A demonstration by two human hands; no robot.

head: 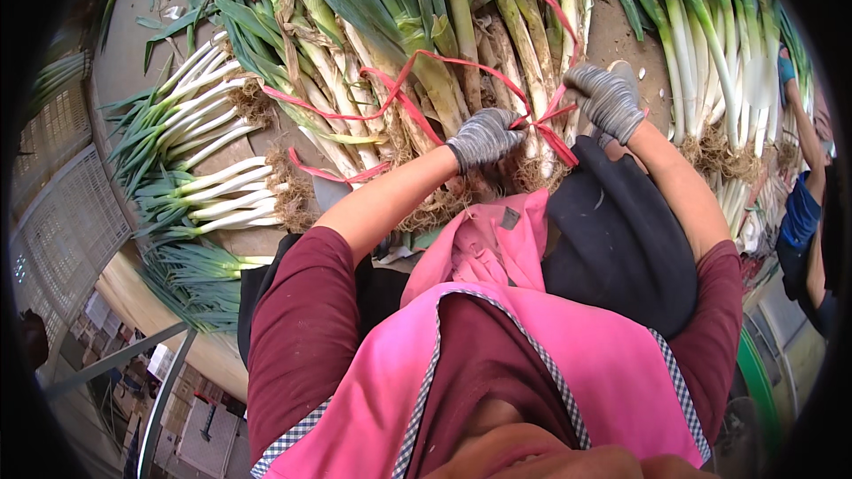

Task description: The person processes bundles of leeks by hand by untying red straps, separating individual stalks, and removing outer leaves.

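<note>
Both hands wear grey knitted gloves. My left hand [488, 138] is closed on red plastic twine [459, 61] beside the white stems and roots of a large bundle of leeks [373, 60]. Over to the right, my right hand [607, 98] pinches another stretch of the same twine. Between the two hands the strands cross at a knot or crossing; whether it is tied fast I cannot tell. One loose length of twine trails left across the stems, and another runs up along the bundle's right part.
Small bunches of green onions [229, 193] lie at the left, roots inward. More long green onions [705, 66] lie at the right. Plastic crates [70, 213] stand at the far left. Another person [802, 193] is at the right edge, with one arm stretched toward the onions.
</note>
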